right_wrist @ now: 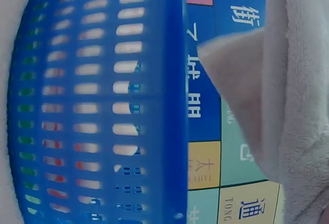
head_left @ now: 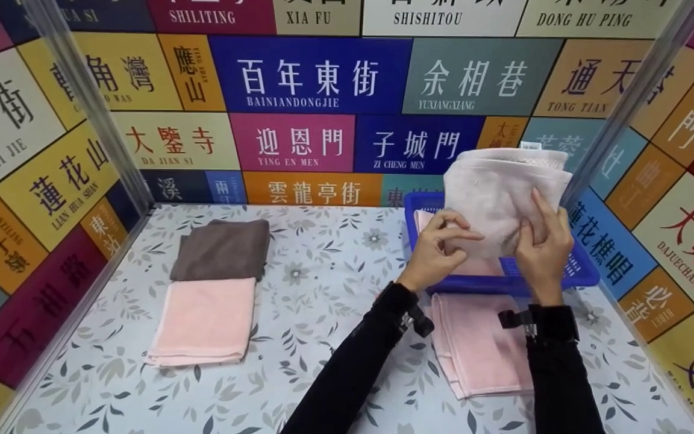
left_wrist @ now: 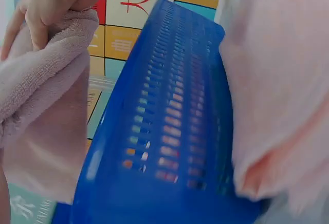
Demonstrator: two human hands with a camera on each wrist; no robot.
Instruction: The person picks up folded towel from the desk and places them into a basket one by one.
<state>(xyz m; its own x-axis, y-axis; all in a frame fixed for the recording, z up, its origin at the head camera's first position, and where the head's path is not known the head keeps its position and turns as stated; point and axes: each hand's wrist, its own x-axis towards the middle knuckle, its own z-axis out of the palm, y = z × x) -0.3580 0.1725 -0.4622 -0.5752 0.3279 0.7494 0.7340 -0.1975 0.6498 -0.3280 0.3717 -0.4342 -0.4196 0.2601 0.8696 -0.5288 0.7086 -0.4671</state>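
Note:
My right hand [head_left: 543,247] pinches a pale pink towel [head_left: 485,187] between thumb and fingers, holding it up over the blue plastic basket [head_left: 585,274]. Layered folds show along the towel's top edge, where a small white tag [head_left: 531,146] sticks up. My left hand [head_left: 437,253] is at the towel's lower left, fingers bent in front of it and thumb apart from them. In the left wrist view, the right hand [left_wrist: 56,3] grips the rolled upper part of the towel [left_wrist: 51,80]. Another pink towel [head_left: 479,267] lies inside the basket, partly hidden.
A folded pink towel [head_left: 479,343] lies before the basket, partly under my right wrist. On the left, a grey-brown folded towel [head_left: 223,250] touches a folded pink one [head_left: 205,319]. Sign-patterned walls [head_left: 311,75] enclose the leaf-patterned tabletop [head_left: 311,313] at back and sides.

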